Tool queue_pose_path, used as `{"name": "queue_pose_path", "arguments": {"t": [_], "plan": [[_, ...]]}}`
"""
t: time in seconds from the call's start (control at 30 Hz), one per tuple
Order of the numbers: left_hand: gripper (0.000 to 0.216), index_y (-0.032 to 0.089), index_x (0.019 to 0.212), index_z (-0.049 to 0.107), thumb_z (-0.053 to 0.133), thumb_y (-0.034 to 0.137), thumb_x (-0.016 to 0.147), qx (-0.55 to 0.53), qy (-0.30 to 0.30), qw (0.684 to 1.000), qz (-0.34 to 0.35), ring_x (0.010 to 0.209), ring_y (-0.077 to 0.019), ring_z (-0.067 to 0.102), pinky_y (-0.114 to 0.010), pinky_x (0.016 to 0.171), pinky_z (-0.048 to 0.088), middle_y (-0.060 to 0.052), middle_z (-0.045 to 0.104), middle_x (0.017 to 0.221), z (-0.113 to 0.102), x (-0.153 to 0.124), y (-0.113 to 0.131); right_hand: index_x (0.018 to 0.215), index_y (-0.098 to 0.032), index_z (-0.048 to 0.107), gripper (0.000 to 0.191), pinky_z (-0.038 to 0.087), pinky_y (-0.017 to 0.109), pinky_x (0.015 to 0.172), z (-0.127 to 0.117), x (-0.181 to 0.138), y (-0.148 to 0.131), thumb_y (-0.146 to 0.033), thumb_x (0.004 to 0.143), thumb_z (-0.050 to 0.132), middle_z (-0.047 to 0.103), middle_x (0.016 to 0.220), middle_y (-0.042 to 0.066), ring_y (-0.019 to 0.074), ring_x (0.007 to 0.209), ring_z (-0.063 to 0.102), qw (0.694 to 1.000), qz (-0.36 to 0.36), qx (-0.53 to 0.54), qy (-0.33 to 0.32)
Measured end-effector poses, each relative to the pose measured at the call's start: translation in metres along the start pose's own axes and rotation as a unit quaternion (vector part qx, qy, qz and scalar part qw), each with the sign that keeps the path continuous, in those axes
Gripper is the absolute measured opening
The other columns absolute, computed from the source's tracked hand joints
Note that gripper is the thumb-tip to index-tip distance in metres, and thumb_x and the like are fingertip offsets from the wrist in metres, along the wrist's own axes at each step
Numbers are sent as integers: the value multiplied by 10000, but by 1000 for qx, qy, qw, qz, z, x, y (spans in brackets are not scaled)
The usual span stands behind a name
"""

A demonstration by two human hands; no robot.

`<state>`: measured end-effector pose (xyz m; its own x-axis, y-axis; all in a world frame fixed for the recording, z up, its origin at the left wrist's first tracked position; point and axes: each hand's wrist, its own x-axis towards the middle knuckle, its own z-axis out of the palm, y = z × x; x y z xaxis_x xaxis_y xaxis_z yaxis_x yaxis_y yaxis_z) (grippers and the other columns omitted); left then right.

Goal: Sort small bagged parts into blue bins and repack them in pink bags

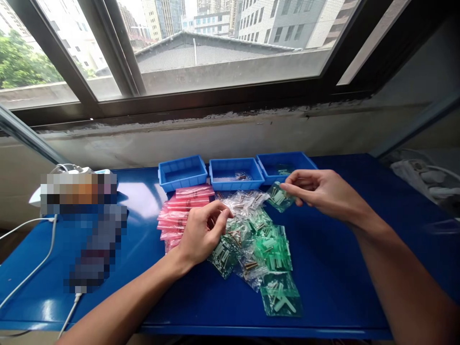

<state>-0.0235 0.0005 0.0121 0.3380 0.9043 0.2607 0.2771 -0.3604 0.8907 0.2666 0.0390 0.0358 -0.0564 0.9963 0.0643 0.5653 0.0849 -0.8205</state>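
Observation:
My right hand (312, 189) pinches a small green plastic bag (280, 197) by its edge, in front of the right blue bin (305, 160). Pale pieces show inside that bag. Over the left side of the pile, my left hand (204, 232) is curled, thumb close to the forefinger; whatever it may hold is hidden. Beneath and beside it lie green bags (275, 247) with pale parts, clear bags (251, 266) with brass-coloured rod-like pieces, and a fanned stack of pink bags (174, 215). One green bag (281, 299) rests nearest the table's front edge.
The middle blue bin (237, 182) holds a clear bag; the left blue bin (182, 172) stands beside it. On the blue table (334, 287), a blurred dark object (98, 249) with a white cable (74, 309) lies at left. A window (230, 91) rises behind.

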Motion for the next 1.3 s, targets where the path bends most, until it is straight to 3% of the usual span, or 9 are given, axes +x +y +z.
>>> {"name": "queue_pose_path", "arguments": {"t": [0.1, 0.33, 0.4, 0.5, 0.63, 0.83, 1.03, 1.17, 1.3], "plan": [[277, 147, 863, 675, 525, 313, 1027, -5, 0, 1000, -2, 503, -98, 525, -209, 510, 375, 25, 595, 579, 0, 0, 0, 717, -205, 684, 442, 415, 231, 374, 8, -4, -11, -600, 733, 881, 611, 501, 4, 129, 413, 564, 995, -22, 91, 41], [273, 152, 906, 674, 532, 350, 1028, -9, -5, 1000, -24, 510, -106, 524, -219, 508, 381, 23, 590, 591, 1, 1, 0, 738, -192, 696, 379, 509, 221, 360, 40, -10, -19, -485, 730, 937, 699, 649, 13, 137, 434, 648, 960, -56, 268, 58], [255, 156, 966, 676, 554, 373, 1022, -10, -12, 999, -29, 520, -113, 539, -220, 514, 394, 25, 597, 601, 1, 2, 0, 767, -199, 682, 350, 528, 222, 369, 51, -14, -16, -475, 797, 895, 698, 650, -2, 142, 436, 664, 944, -54, 321, 50], [253, 168, 1006, 666, 590, 409, 1008, -18, -9, 999, -39, 525, -118, 555, -220, 520, 415, 29, 612, 607, 1, 2, -1, 803, -202, 671, 317, 596, 246, 440, 68, -19, -14, -458, 859, 850, 724, 688, 3, 163, 486, 714, 932, -48, 360, -14], [250, 180, 907, 629, 616, 413, 997, -46, 20, 997, -55, 498, -108, 546, -212, 504, 413, 38, 598, 585, 1, 1, -3, 809, -201, 671, 323, 637, 268, 499, 78, -24, -17, -453, 836, 871, 738, 706, 9, 190, 543, 754, 927, -38, 368, -62], [240, 182, 955, 617, 655, 419, 967, -102, 28, 991, -87, 467, -101, 532, -208, 488, 423, 52, 592, 578, -1, 3, -4, 773, -198, 664, 386, 627, 281, 503, 75, -24, -20, -458, 729, 945, 739, 696, 11, 185, 529, 728, 934, -32, 351, -66], [236, 186, 935, 592, 656, 411, 962, -127, 20, 988, -86, 475, -101, 534, -204, 487, 428, 54, 588, 582, 0, 4, -2, 1053, -209, 754, 381, 636, 291, 618, 76, -24, -18, -387, 764, 927, 772, 718, 2, 165, 529, 723, 943, -16, 325, -67], [220, 184, 967, 607, 650, 399, 963, -129, 14, 988, -84, 477, -103, 534, -206, 494, 434, 59, 582, 577, 0, 4, -1, 894, -205, 818, 254, 629, 295, 567, 77, -23, -20, -399, 761, 914, 789, 751, 31, 173, 553, 716, 946, -26, 314, -74], [239, 176, 942, 630, 656, 413, 953, -109, 12, 990, -87, 481, -108, 541, -210, 489, 430, 49, 585, 571, 0, 4, -2, 891, -214, 828, 245, 628, 290, 565, 76, -24, -24, -397, 753, 915, 806, 788, 39, 166, 560, 708, 947, -32, 312, -65]]}}
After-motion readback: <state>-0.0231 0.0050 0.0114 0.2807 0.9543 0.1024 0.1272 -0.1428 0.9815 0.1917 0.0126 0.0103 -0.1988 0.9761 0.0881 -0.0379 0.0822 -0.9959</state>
